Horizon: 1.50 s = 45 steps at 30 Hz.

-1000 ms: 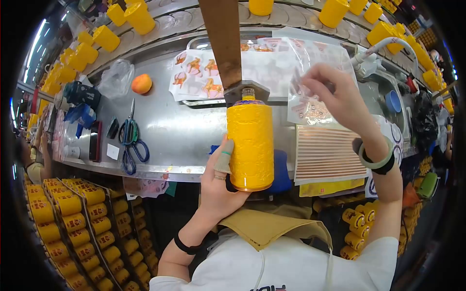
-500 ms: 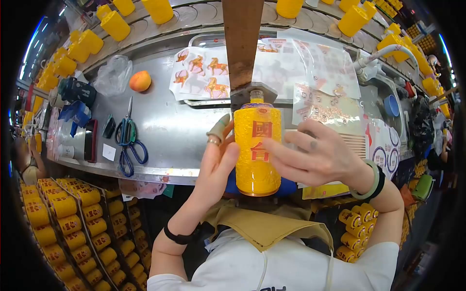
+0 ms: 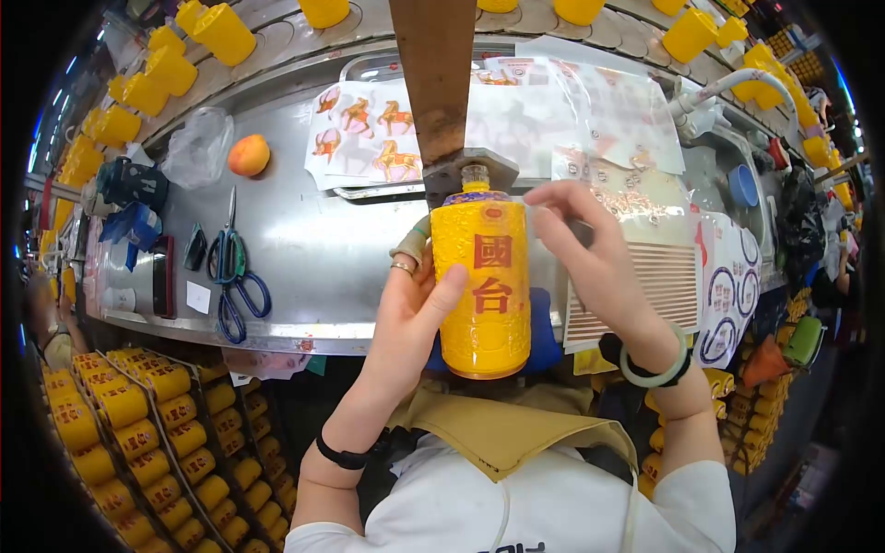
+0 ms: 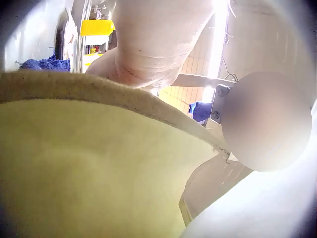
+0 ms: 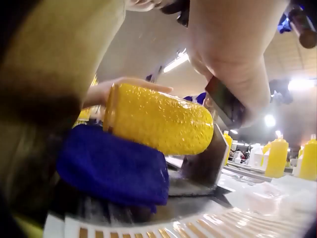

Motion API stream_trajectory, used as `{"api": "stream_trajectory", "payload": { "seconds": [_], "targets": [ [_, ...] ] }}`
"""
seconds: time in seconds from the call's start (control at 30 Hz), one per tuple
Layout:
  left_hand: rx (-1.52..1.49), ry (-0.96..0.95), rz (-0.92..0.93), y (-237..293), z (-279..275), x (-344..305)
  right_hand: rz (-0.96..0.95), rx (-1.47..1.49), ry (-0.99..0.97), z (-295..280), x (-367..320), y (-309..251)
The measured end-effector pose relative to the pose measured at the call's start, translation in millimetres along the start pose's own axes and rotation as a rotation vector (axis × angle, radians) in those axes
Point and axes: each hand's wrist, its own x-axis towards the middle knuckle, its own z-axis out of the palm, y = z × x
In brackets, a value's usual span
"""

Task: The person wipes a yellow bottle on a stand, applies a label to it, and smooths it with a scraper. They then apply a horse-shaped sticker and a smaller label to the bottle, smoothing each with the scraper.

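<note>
A yellow textured bottle [image 3: 482,341] with large red characters [image 3: 492,251] lies on its side, its glass neck [image 3: 474,175] at a metal plate [image 3: 502,168]. My left hand [image 3: 398,309] holds the bottle's left side, thumb on the front edge and fingers partly hidden behind; a cover sits on one finger. My right hand [image 3: 590,249], fingers loosely bent, is at the bottle's upper right, fingertips close to the shoulder. In the right wrist view, a blue cloth-covered pad [image 5: 114,163] lies below the bottle. The left wrist view shows mostly the apron [image 4: 99,163].
Horse decal sheets [image 3: 373,138], clear sheets [image 3: 627,111] and a striped sheet [image 3: 636,290] lie on the metal table [image 3: 304,221]. Scissors [image 3: 230,263] and a peach [image 3: 249,155] are left. A wooden beam [image 3: 431,74] crosses above the plate. Yellow bottles stand on a conveyor [image 3: 286,46] behind.
One second ago the bottle's front was plain and my right hand was over the clear sheets. Red characters now show; my right hand came to the bottle, then rose toward its shoulder.
</note>
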Motion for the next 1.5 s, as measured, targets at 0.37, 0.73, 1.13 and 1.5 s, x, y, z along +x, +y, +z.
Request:
{"api": "stream_trajectory", "payload": {
  "seconds": [0.37,0.73,1.13,1.5],
  "targets": [
    [0.106,0.022,-0.029,-1,7,-5,0.338,0.287,-0.039,24,16,-4],
    [0.094,-0.029,0.003,-1,1,-5,0.338,0.269,-0.046,30,15,-10],
    [-0.038,0.028,-0.003,3,-3,12,0.502,0.547,0.044,21,-17,-2],
    [0.000,0.050,0.026,-2,-2,15,0.353,0.560,0.059,36,-20,-3]
  ]
}}
